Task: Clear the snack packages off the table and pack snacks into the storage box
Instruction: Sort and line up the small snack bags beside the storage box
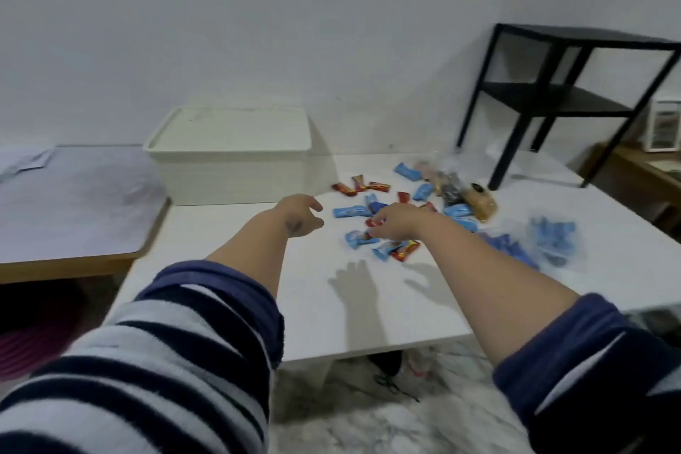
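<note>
Several small blue and red snack packages (390,217) lie scattered on the white table (331,306). A cream storage box (228,158) with its lid on stands at the table's back left. My left hand (300,216) hovers above the table between the box and the snacks, fingers apart and holding nothing. My right hand (396,221) is down among the snacks, its fingertips touching a red package (374,222); whether it grips it is unclear. Clear bags of blue snacks (549,240) lie at the right.
A black two-tier side table (552,96) stands on the white table's back right corner. A lower wooden table with a pale cover (73,210) adjoins on the left. Another wooden surface with a small white appliance (663,125) is far right. Marble floor below.
</note>
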`<state>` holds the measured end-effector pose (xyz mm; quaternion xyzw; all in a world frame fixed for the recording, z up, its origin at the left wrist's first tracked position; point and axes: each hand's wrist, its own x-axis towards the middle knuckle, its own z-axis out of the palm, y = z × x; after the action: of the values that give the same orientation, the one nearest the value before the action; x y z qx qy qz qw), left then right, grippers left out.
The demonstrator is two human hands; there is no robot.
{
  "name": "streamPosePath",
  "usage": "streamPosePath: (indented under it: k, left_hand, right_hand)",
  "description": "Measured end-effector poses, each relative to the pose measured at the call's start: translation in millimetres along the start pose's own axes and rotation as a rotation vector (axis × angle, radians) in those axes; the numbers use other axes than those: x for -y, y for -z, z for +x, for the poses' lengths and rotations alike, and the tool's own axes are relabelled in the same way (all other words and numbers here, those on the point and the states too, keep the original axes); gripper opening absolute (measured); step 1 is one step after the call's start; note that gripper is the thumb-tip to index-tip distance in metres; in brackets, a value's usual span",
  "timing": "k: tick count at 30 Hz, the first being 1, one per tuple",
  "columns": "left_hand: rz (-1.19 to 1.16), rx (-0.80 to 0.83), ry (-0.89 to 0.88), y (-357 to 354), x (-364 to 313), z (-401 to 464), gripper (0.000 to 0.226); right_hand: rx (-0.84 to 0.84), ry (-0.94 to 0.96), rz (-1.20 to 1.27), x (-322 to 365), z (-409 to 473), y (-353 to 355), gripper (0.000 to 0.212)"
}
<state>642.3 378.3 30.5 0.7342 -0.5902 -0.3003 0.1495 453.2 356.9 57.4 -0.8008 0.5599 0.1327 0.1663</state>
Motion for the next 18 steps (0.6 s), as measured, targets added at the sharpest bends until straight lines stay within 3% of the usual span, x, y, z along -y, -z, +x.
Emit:
streamPosePath:
  k: [8,18]
  left_hand:
    - [0.104,0.087,-0.129,-85.0,-115.9,42.6,0.042]
    - [0.047,0.23,-0.201,-174.8,-200.1,156.4,0.039]
  right_hand:
    - [-0.027,-0.12,0.091,-140.5,-10.8,3.9,0.051]
    - [-0.068,-0.256,0.252,-261.8,49.7,9.2,0.049]
